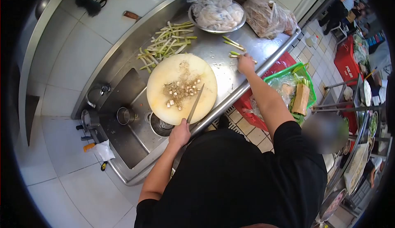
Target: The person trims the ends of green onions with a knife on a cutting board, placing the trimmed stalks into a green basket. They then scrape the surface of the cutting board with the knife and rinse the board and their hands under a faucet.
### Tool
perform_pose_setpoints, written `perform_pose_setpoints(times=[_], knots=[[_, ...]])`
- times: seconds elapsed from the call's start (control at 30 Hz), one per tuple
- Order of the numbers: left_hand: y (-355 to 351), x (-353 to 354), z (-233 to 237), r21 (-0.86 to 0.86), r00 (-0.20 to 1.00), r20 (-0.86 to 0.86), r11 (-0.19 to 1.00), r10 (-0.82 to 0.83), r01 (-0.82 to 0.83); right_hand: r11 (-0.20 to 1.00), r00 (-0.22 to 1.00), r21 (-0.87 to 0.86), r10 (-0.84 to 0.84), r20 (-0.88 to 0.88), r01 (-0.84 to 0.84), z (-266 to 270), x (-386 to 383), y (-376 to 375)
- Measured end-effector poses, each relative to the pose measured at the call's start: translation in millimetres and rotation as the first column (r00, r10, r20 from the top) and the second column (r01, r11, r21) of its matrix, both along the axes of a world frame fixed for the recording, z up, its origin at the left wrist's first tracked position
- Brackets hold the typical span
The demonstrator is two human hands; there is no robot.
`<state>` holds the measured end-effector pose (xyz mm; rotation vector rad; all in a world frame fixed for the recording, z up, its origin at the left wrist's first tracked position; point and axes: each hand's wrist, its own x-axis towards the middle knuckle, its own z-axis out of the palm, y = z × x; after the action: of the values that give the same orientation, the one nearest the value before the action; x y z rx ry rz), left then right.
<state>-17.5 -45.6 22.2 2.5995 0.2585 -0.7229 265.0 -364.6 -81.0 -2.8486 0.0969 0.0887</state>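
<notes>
My left hand (180, 134) is closed around the handle of a knife (196, 101). The blade lies over the right part of a round cutting board (158, 82), beside a heap of trimmed spring onion roots (180, 89) and small white ends. On the steel counter to the right, my right hand (247, 64) grips a few spring onions (235, 54), its fingers partly hidden. A couple of loose spring onions (233, 43) lie just beyond that hand. Behind the board spreads a larger pile of spring onions (166, 43).
A metal bowl (218, 31) of plastic-wrapped food and a bagged brown item (271, 18) stand at the back. The sink (117, 133) is left of the board. A green crate (313, 94) with vegetables sits right of the counter. Other people (343, 5) are at upper right.
</notes>
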Motion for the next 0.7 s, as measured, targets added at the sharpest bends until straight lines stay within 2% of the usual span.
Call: perform_pose_setpoints(times=[0.07, 0.13, 0.17, 0.23, 0.27, 0.33, 0.37, 0.4, 0.43, 0.47, 0.5, 0.57, 0.63, 0.7], knots=[[2.4, -6.0, -1.9, 0.009, 1.0, -0.008, 1.0, 0.013, -0.013, 0.999, 0.999, -0.042, -0.006, 0.035, 0.007, -5.3, -16.3, -4.2], [5.9, -8.4, 0.1, 0.001, 1.0, -0.016, 1.0, 0.016, -0.016, 1.0, 0.986, -0.014, -0.019, 0.164, 0.022, -13.0, -26.7, -4.7], [6.8, -10.5, 2.1, -0.003, 1.0, -0.02, 1.0, 0.005, -0.005, 1.0, 0.988, -0.015, -0.014, 0.153, 0.017, -16.3, -29.8, -5.2], [6.3, -8.9, 4.1, 0.001, 1.0, -0.017, 1.0, 0.008, -0.008, 0.979, 0.979, 0.043, -0.202, 0.02, 0.201, -18.2, -25.9, -4.9], [6.9, -8.5, 1.4, 0.002, 1.0, 0.014, 1.0, -0.004, 0.004, 0.979, 0.98, 0.047, -0.201, 0.017, 0.2, -21.1, -27.7, -2.2], [5.1, -3.6, 5.9, 0.004, 0.999, 0.047, 1.0, -0.016, 0.016, 0.98, 0.986, -0.112, -0.164, 0.025, 0.166, -26.3, -29.9, 4.9], [2.8, -1.9, 8.5, -0.03, 0.996, 0.09, 1.0, 0.004, -0.001, 0.98, 0.987, -0.112, -0.161, 0.025, 0.163, -27.8, -31.2, 5.2], [0.1, 0.7, 13.0, -0.065, 0.991, 0.132, 0.998, 0.027, -0.019, 0.974, 0.981, 0.156, -0.179, 0.069, 0.167, -17.5, -37.6, 7.9], [-0.7, 3.6, 16.0, -0.066, 0.991, 0.13, 0.997, 0.034, -0.026, 0.899, 0.973, 0.413, -0.206, 0.104, 0.146, -4.5, -45.7, 12.3], [-0.4, 6.1, 18.8, -0.086, 0.985, 0.161, 0.995, 0.069, -0.056, 0.9, 0.975, 0.414, -0.198, 0.098, 0.141, 15.4, -58.5, 22.2], [0.6, 7.8, 21.5, -0.103, 0.977, 0.187, 0.991, 0.103, -0.085, 0.886, 0.98, 0.462, -0.115, 0.16, 0.029, 38.7, -77.5, 36.8], [4.1, 12.4, 25.4, -0.063, 0.974, 0.204, 0.994, 0.096, -0.085, 0.843, 0.964, 0.497, 0.084, 0.252, -0.203, 40.8, -119.2, 58.1], [5.9, 19.1, 29.2, -0.031, 0.981, 0.191, 0.999, 0.03, -0.025, 0.852, 0.969, 0.463, 0.221, 0.109, -0.246, 51.3, -155.5, 75.7], [-0.4, 20.0, 36.8, -0.028, 0.979, 0.201, 0.999, 0.027, -0.021, 0.855, 0.969, 0.456, 0.219, 0.117, -0.248, 43.5, -169.3, 84.1]])
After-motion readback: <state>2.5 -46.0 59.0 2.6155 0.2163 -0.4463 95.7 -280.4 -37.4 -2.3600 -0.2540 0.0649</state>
